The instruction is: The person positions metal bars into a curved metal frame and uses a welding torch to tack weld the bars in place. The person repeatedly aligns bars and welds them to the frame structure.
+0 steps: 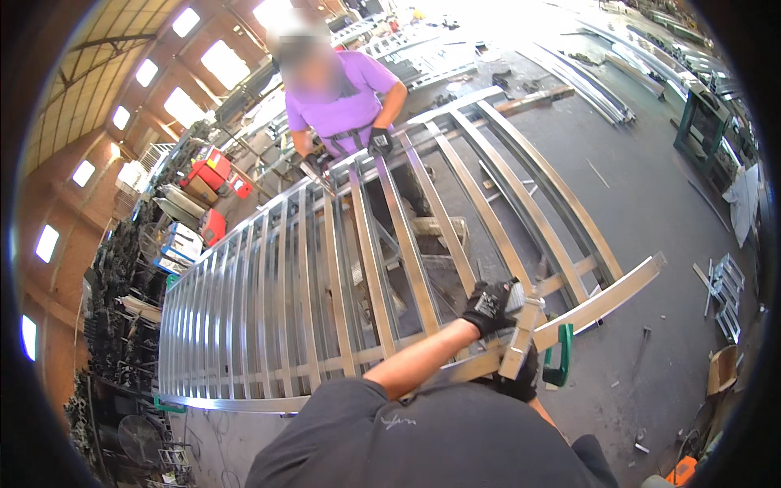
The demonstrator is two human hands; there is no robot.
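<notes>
A long silver metal frame [626, 293] with several parallel slats [415, 268] stretches across in front of me. My left hand [488, 307], in a black glove, is closed at the frame's near edge against a silver metal piece [515, 299]. Beside it, a short squared metal bar [517, 348] with a bolt-like end lies across the near rail. Low behind that bar is my right hand [523, 376], also black-gloved, its fingers mostly hidden by the bar and my body. A green clamp-like fitting [560, 356] sits on the rail just right of it.
Across the frame, a co-worker in a purple shirt [346, 89] holds a metal tool [317, 177] over the far rail. Metal lengths [586, 85] lie on the floor at back right. A small ladder-like frame [724, 297] lies right. Red and blue machines [183, 244] stand left.
</notes>
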